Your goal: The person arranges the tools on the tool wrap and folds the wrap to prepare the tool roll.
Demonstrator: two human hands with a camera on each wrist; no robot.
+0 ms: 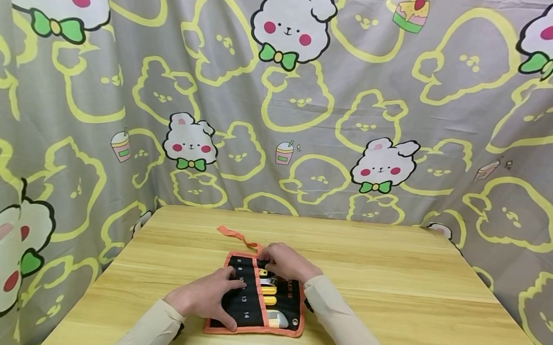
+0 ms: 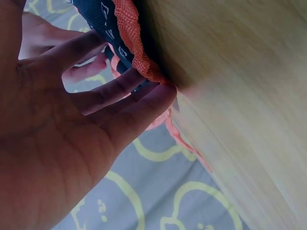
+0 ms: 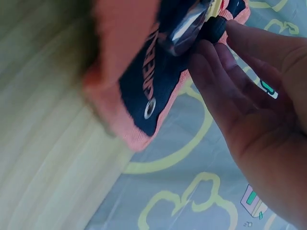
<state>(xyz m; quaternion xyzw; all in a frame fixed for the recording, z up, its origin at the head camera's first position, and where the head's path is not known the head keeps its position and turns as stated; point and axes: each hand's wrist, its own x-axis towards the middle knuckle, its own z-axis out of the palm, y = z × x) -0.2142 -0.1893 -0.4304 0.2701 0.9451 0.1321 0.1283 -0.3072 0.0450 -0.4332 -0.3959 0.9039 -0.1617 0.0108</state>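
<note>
A black roll-up tool pouch (image 1: 255,309) with orange trim lies unfolded on the table, white numbers on its left part. My left hand (image 1: 202,297) rests across that numbered side with fingers spread; in the left wrist view its fingertips touch the orange edge (image 2: 128,28). At the far end of the pocket row, my right hand (image 1: 291,263) pinches the rounded black end of a tool (image 3: 214,29) between thumb and fingers; the rest of that tool is hidden. Nearer in the pockets are a silver wrench head (image 1: 268,282), two yellow handles (image 1: 270,290) and a grey-ended tool (image 1: 277,318).
An orange tie strap (image 1: 234,234) trails from the pouch's far edge over the wooden table (image 1: 392,306). A metal eyelet (image 3: 150,109) sits in one corner of the pouch. A grey curtain with cartoon prints (image 1: 308,116) hangs behind the table and at its sides.
</note>
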